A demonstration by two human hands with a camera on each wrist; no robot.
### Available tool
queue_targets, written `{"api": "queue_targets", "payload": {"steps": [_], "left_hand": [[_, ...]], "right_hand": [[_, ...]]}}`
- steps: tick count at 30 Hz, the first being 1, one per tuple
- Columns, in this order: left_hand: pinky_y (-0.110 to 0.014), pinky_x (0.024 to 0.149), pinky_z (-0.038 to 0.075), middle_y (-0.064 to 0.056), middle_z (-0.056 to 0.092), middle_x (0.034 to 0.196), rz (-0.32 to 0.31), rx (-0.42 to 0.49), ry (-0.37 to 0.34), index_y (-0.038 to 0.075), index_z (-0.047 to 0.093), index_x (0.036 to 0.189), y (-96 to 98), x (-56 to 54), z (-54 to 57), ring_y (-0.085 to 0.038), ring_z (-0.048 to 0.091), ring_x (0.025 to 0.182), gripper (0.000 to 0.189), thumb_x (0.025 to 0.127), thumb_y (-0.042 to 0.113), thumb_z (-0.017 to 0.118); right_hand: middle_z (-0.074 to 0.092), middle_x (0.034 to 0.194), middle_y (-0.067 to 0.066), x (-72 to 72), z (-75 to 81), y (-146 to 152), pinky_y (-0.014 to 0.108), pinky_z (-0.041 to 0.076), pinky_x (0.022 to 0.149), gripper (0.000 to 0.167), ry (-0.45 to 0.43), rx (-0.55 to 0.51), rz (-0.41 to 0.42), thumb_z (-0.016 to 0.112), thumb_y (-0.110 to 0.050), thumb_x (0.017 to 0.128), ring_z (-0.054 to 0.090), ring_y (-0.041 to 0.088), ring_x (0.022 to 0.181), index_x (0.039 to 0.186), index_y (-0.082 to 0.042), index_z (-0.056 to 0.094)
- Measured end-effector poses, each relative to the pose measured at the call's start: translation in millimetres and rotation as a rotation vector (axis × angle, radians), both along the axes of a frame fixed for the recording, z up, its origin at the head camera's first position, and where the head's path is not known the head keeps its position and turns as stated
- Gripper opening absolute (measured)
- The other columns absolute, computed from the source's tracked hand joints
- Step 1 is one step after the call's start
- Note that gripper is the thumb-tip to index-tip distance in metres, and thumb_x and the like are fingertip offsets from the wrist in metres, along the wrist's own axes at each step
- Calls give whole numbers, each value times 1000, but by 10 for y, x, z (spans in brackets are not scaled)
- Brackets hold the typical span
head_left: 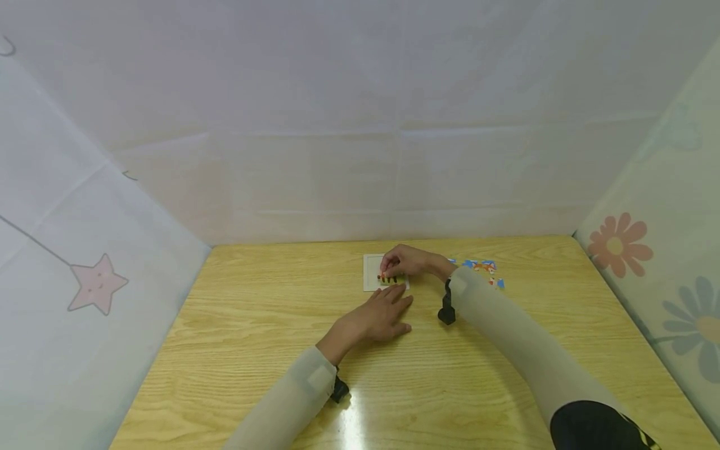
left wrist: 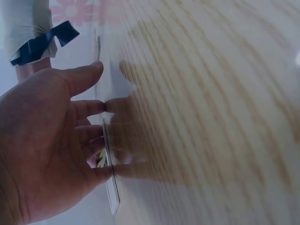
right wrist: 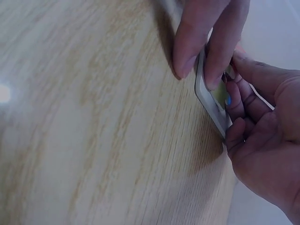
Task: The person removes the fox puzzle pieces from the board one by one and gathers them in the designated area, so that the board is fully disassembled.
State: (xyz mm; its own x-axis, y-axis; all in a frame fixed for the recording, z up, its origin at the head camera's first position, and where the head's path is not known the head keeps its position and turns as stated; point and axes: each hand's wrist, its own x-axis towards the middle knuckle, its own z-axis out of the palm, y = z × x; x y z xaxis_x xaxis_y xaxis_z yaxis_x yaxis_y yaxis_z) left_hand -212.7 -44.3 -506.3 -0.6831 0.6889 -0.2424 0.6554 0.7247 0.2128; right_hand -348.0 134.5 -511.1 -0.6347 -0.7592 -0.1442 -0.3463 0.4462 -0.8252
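A white-bordered puzzle board (head_left: 368, 275) lies flat near the table's far edge, a striped red, yellow and black picture part showing inside its frame. Over this board my right hand (head_left: 406, 260) bends its fingers and pinches a small puzzle piece, which the fingertips mostly hide. In the right wrist view, the right hand's (right wrist: 262, 108) thumb and forefinger meet just above the board's tray (right wrist: 206, 96). My left hand (head_left: 385, 314) is spread, its fingertips touching the board's near edge and the table; the left wrist view shows that hand's (left wrist: 51, 140) fingers extended.
Several loose puzzle pieces (head_left: 480, 265), blue, orange and white, lie on the wooden table (head_left: 253, 325) to the right of the board, partly behind the right forearm. A pale cloth wall (head_left: 315, 187) rises at the table's back, with printed cloths at both sides.
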Motion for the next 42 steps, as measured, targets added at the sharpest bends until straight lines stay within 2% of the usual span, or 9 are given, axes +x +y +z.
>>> {"api": "queue_targets", "payload": {"steps": [7, 10, 17, 27, 34, 42], "left_hand": [[-54, 130, 21, -12, 16, 177, 5, -2, -7, 14, 33, 168, -8, 6, -8, -30, 14, 164, 72, 109, 51, 53], [-54, 130, 20, -12, 15, 177, 7, -12, -4, 14, 33, 168, -12, 6, -3, -30, 13, 164, 73, 109, 52, 54], [-53, 130, 20, -11, 14, 178, 9, -20, -3, 14, 32, 168, -24, -1, 8, -29, 12, 164, 75, 109, 54, 53], [-53, 131, 20, -11, 15, 178, 14, -15, -14, 14, 32, 168, -8, -4, 4, -30, 13, 164, 76, 108, 55, 54], [-53, 130, 20, -12, 15, 177, 25, -9, -38, 14, 33, 168, -1, 3, 52, -30, 14, 164, 76, 108, 54, 55], [-53, 131, 20, -12, 14, 178, 23, -6, -30, 14, 32, 168, -9, -3, 17, -30, 14, 164, 78, 106, 55, 57]], "right_hand": [[74, 102, 8, -22, -32, 22, 31, 55, 86, 12, -14, -1, -15, 66, -5, 105, 67, 19, 91, 111, -1, 76], [74, 102, 6, -25, -29, 38, 31, 55, 85, 13, -19, -17, -29, 66, -6, 105, 67, 18, 91, 111, -2, 76], [75, 109, 8, -25, 6, 62, 38, 54, 93, 14, -46, -33, -84, 67, -9, 105, 66, 17, 96, 113, -3, 77], [77, 114, 3, -14, -12, 154, 33, 52, 95, 11, -23, -63, -157, 70, -13, 104, 65, 17, 103, 109, -8, 79], [76, 114, 6, 53, 62, 300, 41, 54, 94, 14, -34, -76, -153, 68, -15, 106, 67, 21, 103, 112, -9, 78], [75, 111, 11, 119, 141, 493, 49, 56, 90, 15, -36, -85, -140, 68, -14, 105, 67, 25, 96, 113, -7, 78]]}}
